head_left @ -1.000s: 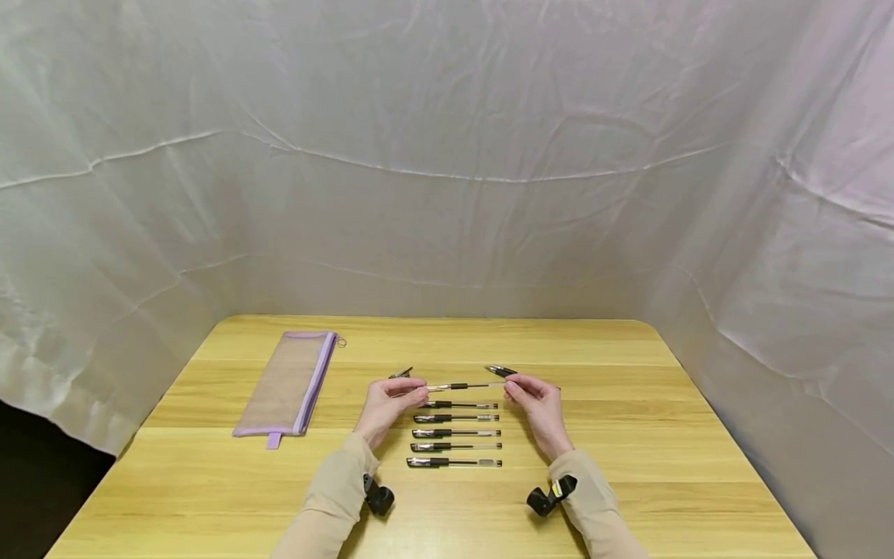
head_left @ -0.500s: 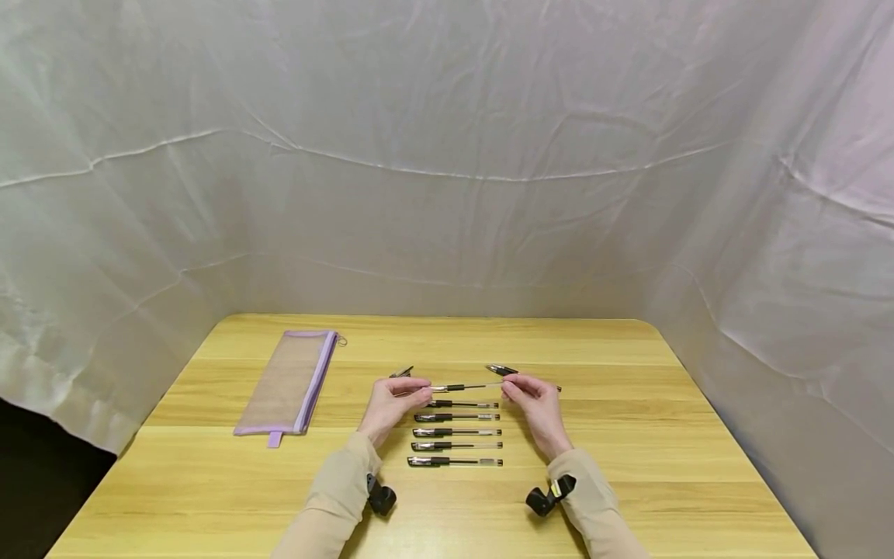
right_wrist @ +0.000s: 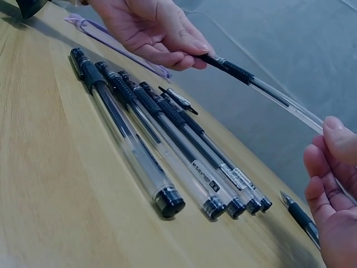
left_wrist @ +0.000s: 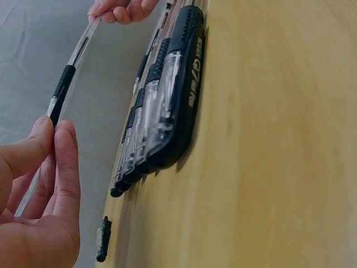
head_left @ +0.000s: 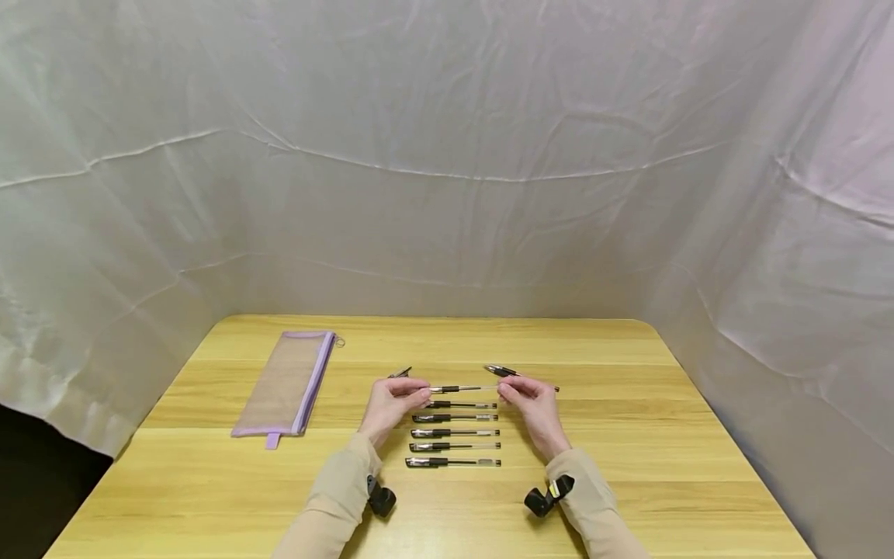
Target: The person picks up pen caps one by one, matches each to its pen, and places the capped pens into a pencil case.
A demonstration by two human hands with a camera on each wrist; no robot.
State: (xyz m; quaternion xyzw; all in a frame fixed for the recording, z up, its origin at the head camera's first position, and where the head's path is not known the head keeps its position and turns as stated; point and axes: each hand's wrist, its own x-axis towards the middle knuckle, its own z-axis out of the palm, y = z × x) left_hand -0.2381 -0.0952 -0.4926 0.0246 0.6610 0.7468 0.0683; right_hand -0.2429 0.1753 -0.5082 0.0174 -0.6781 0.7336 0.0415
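A gel pen [head_left: 450, 389] with a clear barrel and black grip is held level above the table between both hands. My left hand [head_left: 388, 404] pinches its left end between thumb and fingertips, hiding that end. At its other end, the clear barrel [right_wrist: 287, 106] is pinched by my right hand [head_left: 536, 405]. Below it, several capped gel pens [head_left: 428, 463] lie in a row, parallel, caps to the left and black end plugs to the right. Behind my right hand lies another pen [head_left: 499, 370], its bare tip pointing left in the head view.
A purple-edged mesh zip pouch [head_left: 286, 384] lies flat at the left of the wooden table [head_left: 628, 481]. A small black and clear piece [head_left: 401, 373] sits just beyond my left hand. Grey fabric [head_left: 447, 194] hangs around the back and sides.
My hands have drawn slightly closer together with the pen between them, the right one shifting a little left. The pens on the table and the pouch have stayed in place.
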